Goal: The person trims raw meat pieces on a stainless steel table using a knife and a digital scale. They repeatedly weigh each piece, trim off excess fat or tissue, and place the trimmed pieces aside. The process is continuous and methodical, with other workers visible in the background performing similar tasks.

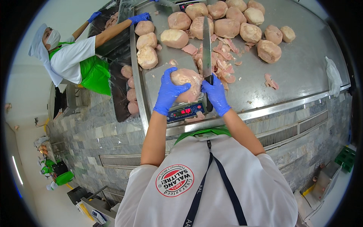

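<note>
My left hand (169, 92), in a blue glove, grips the left side of a pale pink, round ham (187, 81). In my right hand (216, 94), also gloved in blue, is a long knife (207, 49) by its black handle; its blade points away from me, over meat scraps. The fingers of this hand also come close to the ham's right side; whether they touch it I cannot tell. Beneath the ham is a weighing scale (154, 81) with a steel platform and a lit red display. Pink trimmings (223, 60) lie heaped just beyond the knife.
Several more round hams (227, 27) stand along the far side of the steel table (302, 49). A crumpled plastic bag (333, 75) lies at its right edge. To the left, a co-worker (72, 56) in a green apron reaches to the table beside black-lined bins (117, 81) holding meat.
</note>
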Tool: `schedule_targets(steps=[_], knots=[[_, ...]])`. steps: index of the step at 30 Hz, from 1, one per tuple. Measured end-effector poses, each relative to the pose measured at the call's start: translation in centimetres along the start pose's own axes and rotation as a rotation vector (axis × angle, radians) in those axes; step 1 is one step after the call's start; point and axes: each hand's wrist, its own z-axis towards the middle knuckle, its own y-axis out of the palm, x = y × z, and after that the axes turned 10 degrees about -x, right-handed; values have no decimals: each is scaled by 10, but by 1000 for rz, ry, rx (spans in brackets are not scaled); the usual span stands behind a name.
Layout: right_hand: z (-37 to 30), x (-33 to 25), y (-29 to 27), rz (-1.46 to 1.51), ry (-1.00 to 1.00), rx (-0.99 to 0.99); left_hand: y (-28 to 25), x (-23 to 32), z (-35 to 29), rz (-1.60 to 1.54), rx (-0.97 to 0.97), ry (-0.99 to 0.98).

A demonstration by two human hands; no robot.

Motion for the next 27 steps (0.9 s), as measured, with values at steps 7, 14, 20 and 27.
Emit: schedule_targets(steps=[7,14,20,27], knots=[[0,-21,-3,276,-27,-90,-8,4,-19,-702,-153,16],[-1,-68,17,284,-50,-135,3,39,-46,-518,-4,144],[-6,-70,13,-188,-203,-194,7,42,-47,88,108,99],[-91,-70,-29,-998,-237,-240,1,17,-43,-49,69,143]])
